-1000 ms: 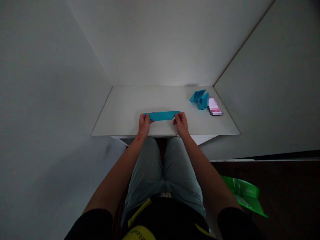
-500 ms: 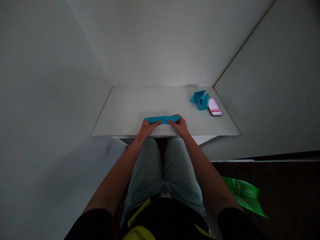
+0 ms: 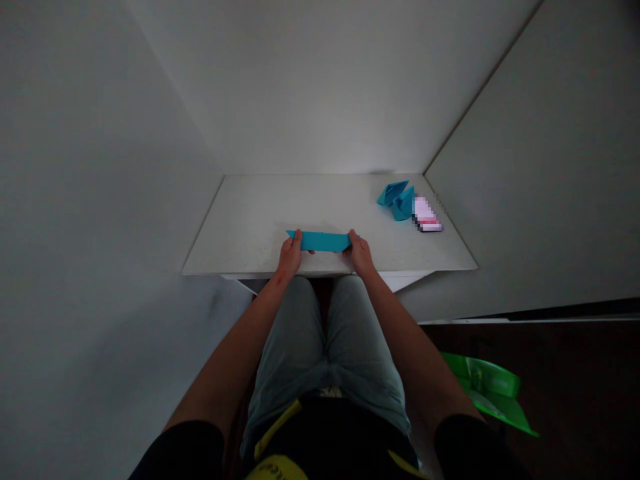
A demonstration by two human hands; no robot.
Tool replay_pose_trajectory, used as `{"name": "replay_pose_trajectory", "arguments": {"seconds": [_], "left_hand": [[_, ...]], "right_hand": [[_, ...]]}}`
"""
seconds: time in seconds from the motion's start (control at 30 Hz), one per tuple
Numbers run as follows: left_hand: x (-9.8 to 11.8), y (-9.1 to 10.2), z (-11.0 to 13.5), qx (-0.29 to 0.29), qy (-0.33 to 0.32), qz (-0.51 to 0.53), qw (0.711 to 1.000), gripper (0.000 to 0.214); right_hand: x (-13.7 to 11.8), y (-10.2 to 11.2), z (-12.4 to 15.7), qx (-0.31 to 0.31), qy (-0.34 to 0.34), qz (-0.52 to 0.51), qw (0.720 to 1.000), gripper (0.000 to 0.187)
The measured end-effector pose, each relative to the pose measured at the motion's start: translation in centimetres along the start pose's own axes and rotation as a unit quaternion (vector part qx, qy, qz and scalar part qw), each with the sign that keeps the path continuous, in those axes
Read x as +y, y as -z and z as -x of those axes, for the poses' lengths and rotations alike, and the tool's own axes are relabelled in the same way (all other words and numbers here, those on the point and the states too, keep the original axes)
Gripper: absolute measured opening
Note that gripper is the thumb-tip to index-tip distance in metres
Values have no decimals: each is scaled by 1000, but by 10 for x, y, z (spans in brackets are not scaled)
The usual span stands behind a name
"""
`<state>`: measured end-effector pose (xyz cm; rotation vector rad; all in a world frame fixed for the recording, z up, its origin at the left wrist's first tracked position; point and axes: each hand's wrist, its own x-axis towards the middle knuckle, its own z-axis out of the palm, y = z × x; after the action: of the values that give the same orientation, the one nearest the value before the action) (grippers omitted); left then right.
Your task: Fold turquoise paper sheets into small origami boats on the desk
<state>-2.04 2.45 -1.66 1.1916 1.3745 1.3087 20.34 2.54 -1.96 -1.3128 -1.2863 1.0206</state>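
A long, narrow strip of folded blue paper (image 3: 323, 241) lies near the front edge of a small white table (image 3: 250, 220). My left hand (image 3: 291, 253) pinches the strip's left end, fingers closed on it. My right hand (image 3: 359, 252) grips the right end in the same way. Both hands rest on the tabletop close to its front edge, with the paper stretched between them.
Two folded blue paper shapes (image 3: 397, 199) sit at the table's back right, beside a small pink and white object (image 3: 427, 215) that is blurred. White walls close in on three sides. A green plastic item (image 3: 487, 390) lies on the dark floor at the right.
Half a second ago my hands were near the middle of the strip, pressing it flat. They have moved apart to its ends, and the strip now shows its broad face.
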Motion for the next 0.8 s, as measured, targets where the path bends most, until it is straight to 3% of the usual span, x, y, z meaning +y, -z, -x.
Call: {"name": "replay_pose_trajectory", "arguments": {"seconds": [0.27, 0.47, 0.67, 0.8], "left_hand": [[3, 0, -3, 45, -25, 115, 992, 66], [6, 1, -2, 75, -24, 165, 983, 66], [4, 2, -3, 47, -26, 163, 985, 71], [3, 3, -2, 14, -35, 152, 988, 66]], "right_hand": [[-7, -2, 0, 22, 54, -55, 997, 71], [-7, 12, 17, -31, 77, 24, 996, 57], [-11, 51, 46, -153, 140, 113, 972, 41], [-12, 97, 58, -89, 187, 190, 960, 33]]}}
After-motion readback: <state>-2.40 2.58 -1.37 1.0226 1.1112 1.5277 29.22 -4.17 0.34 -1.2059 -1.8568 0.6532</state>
